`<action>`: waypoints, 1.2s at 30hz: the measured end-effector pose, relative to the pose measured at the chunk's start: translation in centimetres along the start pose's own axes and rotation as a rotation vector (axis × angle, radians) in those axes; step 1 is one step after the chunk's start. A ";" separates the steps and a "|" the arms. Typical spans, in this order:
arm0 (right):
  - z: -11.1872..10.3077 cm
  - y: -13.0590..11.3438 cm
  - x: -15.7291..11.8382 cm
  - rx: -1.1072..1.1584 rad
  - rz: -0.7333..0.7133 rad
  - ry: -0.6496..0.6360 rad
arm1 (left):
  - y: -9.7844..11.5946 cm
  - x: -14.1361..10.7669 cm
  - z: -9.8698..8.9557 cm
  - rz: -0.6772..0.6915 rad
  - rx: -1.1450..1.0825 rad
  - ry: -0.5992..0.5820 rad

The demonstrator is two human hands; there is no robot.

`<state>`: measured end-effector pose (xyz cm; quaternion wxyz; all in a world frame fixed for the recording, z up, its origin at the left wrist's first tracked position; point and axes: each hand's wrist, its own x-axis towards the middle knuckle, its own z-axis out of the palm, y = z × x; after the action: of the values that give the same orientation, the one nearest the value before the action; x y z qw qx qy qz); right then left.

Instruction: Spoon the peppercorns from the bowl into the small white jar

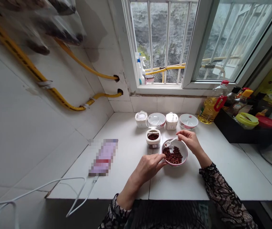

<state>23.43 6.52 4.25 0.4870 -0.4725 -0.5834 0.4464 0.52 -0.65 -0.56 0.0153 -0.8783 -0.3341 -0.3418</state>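
My right hand (189, 140) pinches the handle of a small white spoon (168, 143). The scoop end, with a few dark bits on it, is over a white bowl with a pink outer edge (185, 152). Dark red grains that look like Sichuan peppercorns (174, 156) lie in the bowl. My left hand (152, 162) grips the bowl's near left rim between thumb and fingers. Just left of the bowl stands a small seasoning jar (153, 144), its lid raised, with similar dark red grains inside.
Behind are two white lidded jars (141, 120) (171, 121) and two bowls (156, 120) (189, 121). An oil bottle (208, 109) and a black rack of condiments (228, 128) stand right. A blurred-out phone-like object (103, 157) with a white cable (84, 184) lies left.
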 end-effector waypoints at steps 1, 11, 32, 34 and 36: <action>0.0 0.0 0.0 0.001 0.009 -0.009 | 0.0 0.0 0.0 0.001 -0.003 -0.004; -0.1 0.3 0.3 0.054 0.013 0.019 | 0.2 0.1 -0.3 0.004 -0.016 -0.009; -0.3 -1.4 -1.1 -0.507 -0.459 0.122 | 0.1 0.1 -0.1 0.002 -0.014 -0.003; -1.0 -1.1 -0.8 -0.613 -0.421 0.077 | 0.1 0.1 -0.2 0.003 -0.018 -0.007; -1.0 -0.6 -0.7 -0.726 -0.415 0.030 | 0.2 0.1 -0.3 0.007 -0.021 -0.007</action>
<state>24.36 5.79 4.87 0.3769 -0.4923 -0.7786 0.0969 0.49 -0.79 -0.21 0.0060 -0.8808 -0.3272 -0.3421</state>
